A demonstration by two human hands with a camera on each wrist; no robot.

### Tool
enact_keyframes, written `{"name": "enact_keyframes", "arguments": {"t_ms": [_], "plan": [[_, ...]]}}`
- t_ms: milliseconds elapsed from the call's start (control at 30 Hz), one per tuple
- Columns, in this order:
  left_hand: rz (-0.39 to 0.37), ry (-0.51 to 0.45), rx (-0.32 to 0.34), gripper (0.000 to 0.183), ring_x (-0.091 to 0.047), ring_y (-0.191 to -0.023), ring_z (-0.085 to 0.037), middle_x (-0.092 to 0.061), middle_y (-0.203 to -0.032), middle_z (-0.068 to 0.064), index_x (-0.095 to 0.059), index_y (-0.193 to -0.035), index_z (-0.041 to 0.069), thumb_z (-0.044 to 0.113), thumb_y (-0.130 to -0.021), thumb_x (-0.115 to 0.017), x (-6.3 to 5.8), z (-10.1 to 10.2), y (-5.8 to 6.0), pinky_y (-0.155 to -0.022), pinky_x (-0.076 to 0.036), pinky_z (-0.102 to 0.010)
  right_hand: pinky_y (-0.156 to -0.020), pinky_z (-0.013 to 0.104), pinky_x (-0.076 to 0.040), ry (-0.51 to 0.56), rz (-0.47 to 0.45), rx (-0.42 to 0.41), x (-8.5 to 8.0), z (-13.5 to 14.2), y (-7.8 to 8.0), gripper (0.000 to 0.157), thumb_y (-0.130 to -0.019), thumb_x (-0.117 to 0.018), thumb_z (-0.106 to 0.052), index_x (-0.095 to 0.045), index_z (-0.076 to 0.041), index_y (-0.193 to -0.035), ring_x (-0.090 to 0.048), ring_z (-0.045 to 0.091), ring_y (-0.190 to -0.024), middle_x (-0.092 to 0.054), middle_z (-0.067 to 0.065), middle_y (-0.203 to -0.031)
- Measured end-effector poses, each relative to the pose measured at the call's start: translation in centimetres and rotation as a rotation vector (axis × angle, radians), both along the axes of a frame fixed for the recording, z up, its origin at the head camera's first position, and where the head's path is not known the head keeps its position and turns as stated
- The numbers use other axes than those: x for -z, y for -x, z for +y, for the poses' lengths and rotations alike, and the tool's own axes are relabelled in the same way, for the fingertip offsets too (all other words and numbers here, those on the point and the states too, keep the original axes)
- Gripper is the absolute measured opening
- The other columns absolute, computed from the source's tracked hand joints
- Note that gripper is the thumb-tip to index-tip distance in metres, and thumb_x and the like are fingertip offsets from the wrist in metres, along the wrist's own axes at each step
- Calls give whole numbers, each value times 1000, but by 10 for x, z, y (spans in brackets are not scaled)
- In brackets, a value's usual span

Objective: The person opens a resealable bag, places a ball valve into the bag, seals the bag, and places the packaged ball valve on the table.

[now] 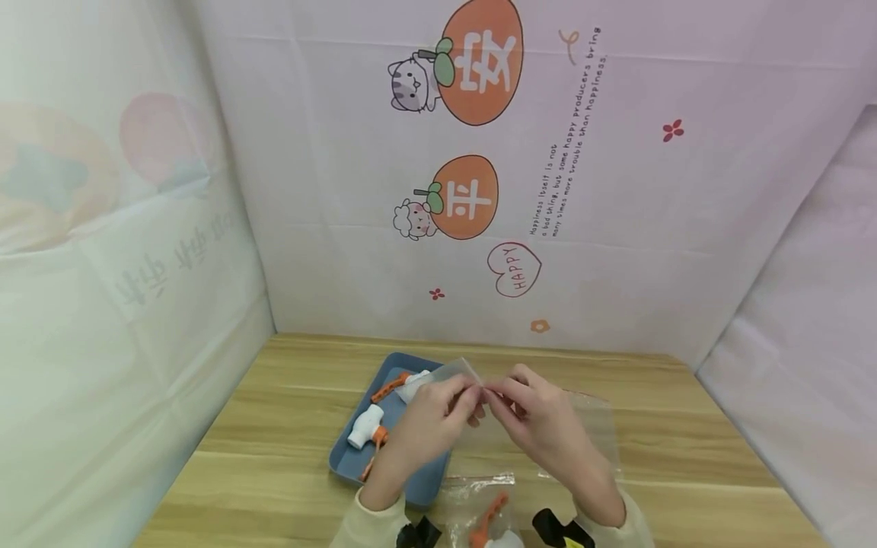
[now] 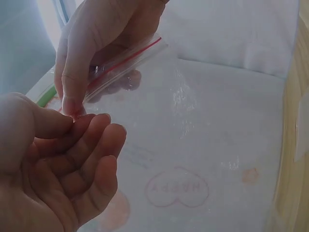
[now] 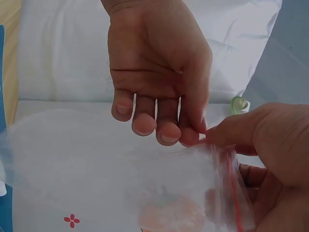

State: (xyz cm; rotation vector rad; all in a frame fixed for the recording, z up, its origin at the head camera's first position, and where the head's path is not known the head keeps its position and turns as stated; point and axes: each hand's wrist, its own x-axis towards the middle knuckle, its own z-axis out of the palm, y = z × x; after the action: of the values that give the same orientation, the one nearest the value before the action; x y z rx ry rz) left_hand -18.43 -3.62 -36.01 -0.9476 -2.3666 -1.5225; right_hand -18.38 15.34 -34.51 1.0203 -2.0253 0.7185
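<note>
My left hand (image 1: 438, 415) and right hand (image 1: 541, 418) meet fingertip to fingertip at the mouth of a clear zip bag. Pinched between thumb and index finger, the bag (image 3: 178, 179) hangs from both hands, its red seal line (image 2: 130, 55) showing. The bag looks flat, and the wall prints show through it. In the head view, its upper corner (image 1: 455, 369) overlaps the blue tray (image 1: 428, 487) on the left. A white valve (image 1: 366, 426) with an orange handle lies in that tray, and a second orange handle (image 1: 390, 387) shows behind it.
Close to me on the wooden table (image 1: 247, 457), another zip bag (image 1: 455, 495) holds a white valve with an orange handle (image 1: 489, 517). A flat clear bag (image 1: 596, 426) lies beyond my right hand. Printed cloth walls (image 1: 342, 266) rise at the back and sides.
</note>
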Motion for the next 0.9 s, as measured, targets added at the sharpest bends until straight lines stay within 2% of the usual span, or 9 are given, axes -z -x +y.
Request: {"name": "enact_keyframes", "arguments": {"t_ms": [100,267,400,600,667,733,800,900], "plan": [[-55,2,21,28,-68,-77,-12,-69,-90,-6,-64,-105,11,27,-107,-42,-1,-1,0,-68,-54,-21,-54,6,-37,-10,-28,-28,0,0,0,28,-76,-78,6,-74,-13,-96,-43,-4,-59,-53,-7,-76],[-117,-24,22,19,-67,-84,-6,-70,-99,-3,-62,-112,13,24,-105,-48,-1,-2,0,-72,-56,-25,-56,6,-38,-51,-94,-105,-1,5,0,37,-78,-74,9,-72,-10,-110,-45,-3,-62,-52,-8,-77],[-118,-62,3,21,-68,-84,-11,-72,-104,-3,-63,-114,12,25,-103,-52,-1,2,-2,-74,-56,-25,-58,6,-39,-32,-97,-116,-1,6,1,39,-78,-73,11,-70,-7,-112,-48,-2,-64,-57,-6,-81],[-74,-75,-67,27,-71,-93,-18,-73,-103,-3,-66,-116,10,30,-102,-54,-4,6,-8,-79,-55,-20,-61,5,-42,-32,-60,-93,1,2,3,39,-75,-75,11,-70,-3,-111,-51,0,-67,-59,-4,-83],[-55,-64,-96,25,-71,-88,-17,-73,-99,-2,-67,-115,11,28,-102,-53,-5,6,-9,-77,-55,-20,-60,6,-42,-38,-51,-104,1,1,3,40,-75,-76,9,-69,-3,-113,-52,0,-66,-58,-3,-83],[-42,-46,-122,24,-66,-72,-11,-72,-90,0,-68,-115,11,25,-103,-52,-6,5,-9,-68,-53,-19,-58,6,-42,-56,-43,-108,1,1,2,44,-74,-78,8,-68,-3,-115,-52,1,-65,-59,-2,-84],[-24,-24,-142,23,-56,-59,-4,-68,-81,2,-68,-114,12,22,-104,-50,-6,3,-10,-59,-49,-19,-57,6,-41,-82,-38,-105,1,1,1,48,-74,-79,6,-67,-3,-119,-53,4,-64,-59,-1,-85],[4,-5,-150,21,-42,-50,0,-63,-73,2,-68,-113,12,18,-103,-51,-8,2,-11,-51,-42,-19,-57,7,-41,-126,-10,-67,0,2,-2,53,-72,-81,4,-66,-4,-122,-54,7,-65,-60,0,-88]]}}
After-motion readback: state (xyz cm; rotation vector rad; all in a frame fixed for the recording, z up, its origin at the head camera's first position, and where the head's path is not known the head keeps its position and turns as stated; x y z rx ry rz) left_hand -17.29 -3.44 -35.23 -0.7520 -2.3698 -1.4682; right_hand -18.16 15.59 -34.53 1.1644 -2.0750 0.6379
